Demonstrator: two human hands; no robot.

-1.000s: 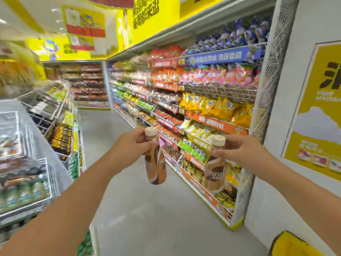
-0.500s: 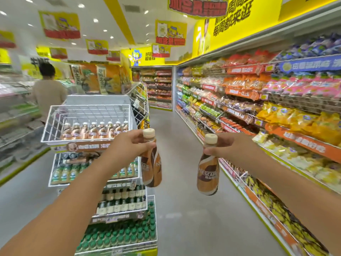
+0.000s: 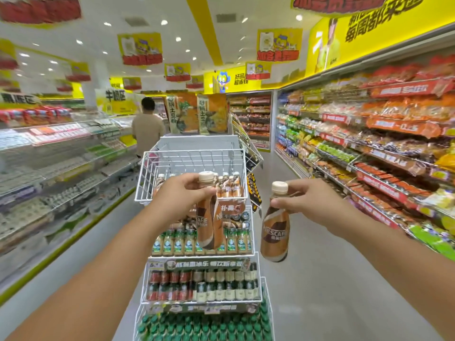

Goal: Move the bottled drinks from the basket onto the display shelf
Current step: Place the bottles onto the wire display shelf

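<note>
My left hand [image 3: 183,193] grips two brown Nescafe bottles [image 3: 209,217] by their necks, hanging in front of the white wire display shelf [image 3: 147,178]. My right hand [image 3: 305,200] pinches the neck of a single brown Nescafe bottle [image 3: 275,232], which hangs to the right of the shelf over the aisle floor. The shelf's top tier holds a row of similar coffee bottles [image 3: 229,185] at its front right. Lower tiers carry green-labelled bottles [image 3: 177,242], dark and cream bottles [image 3: 204,284] and green-capped bottles [image 3: 204,326]. No basket is in view.
A person [image 3: 147,126] stands with their back to me beyond the shelf on the left. Long snack shelves [image 3: 384,148] line the right side of the aisle. A chilled display [image 3: 49,153] runs along the left. Grey floor [image 3: 332,279] lies between the display shelf and the right shelves.
My view has swung left from the snack wall to the wire display shelf, which is now straight ahead and closer. Both hands still hold their bottles at chest height.
</note>
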